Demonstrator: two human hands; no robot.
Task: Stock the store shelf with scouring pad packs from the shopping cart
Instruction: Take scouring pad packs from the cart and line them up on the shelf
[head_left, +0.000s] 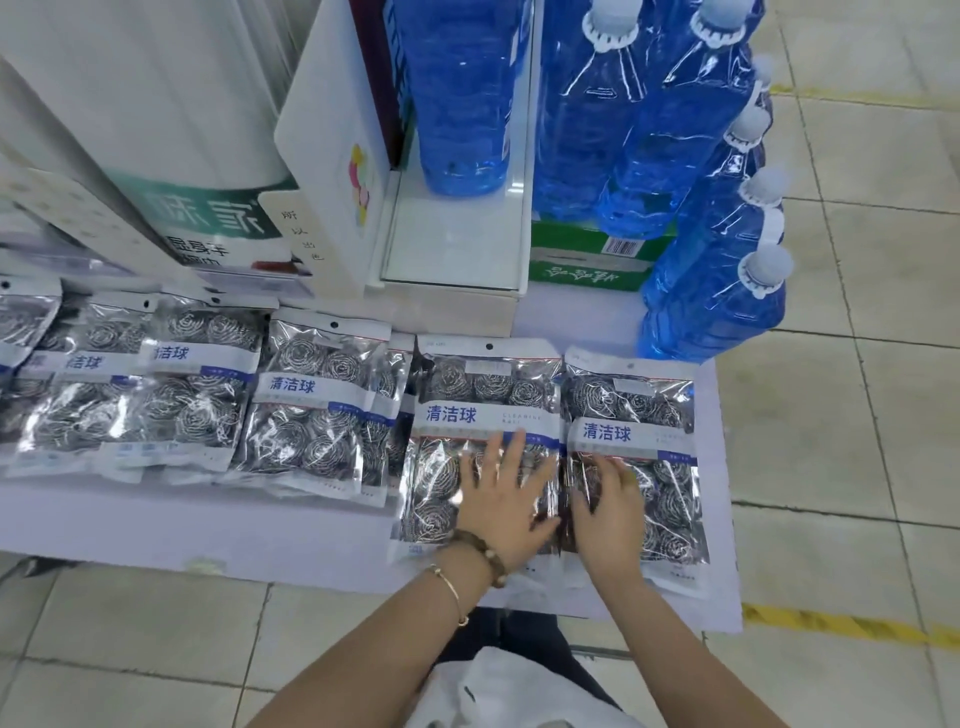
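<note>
Several clear packs of steel scouring pads lie in a row on a low pale shelf (291, 535). My left hand (506, 496) lies flat with spread fingers on the lower half of one pack (467, 415). My right hand (608, 504) touches the left edge of the rightmost pack (649, 431), its fingers bent onto the plastic. These two packs lie side by side, edges touching. More packs (306, 400) overlap to the left. The shopping cart is out of sight.
Tall blue liquid bottles (691, 130) stand behind and right of the packs, on a green box (582, 260). A white display stand (447, 244) and white boxes (171, 156) sit behind the row. Tiled floor with a yellow line (857, 629) lies to the right.
</note>
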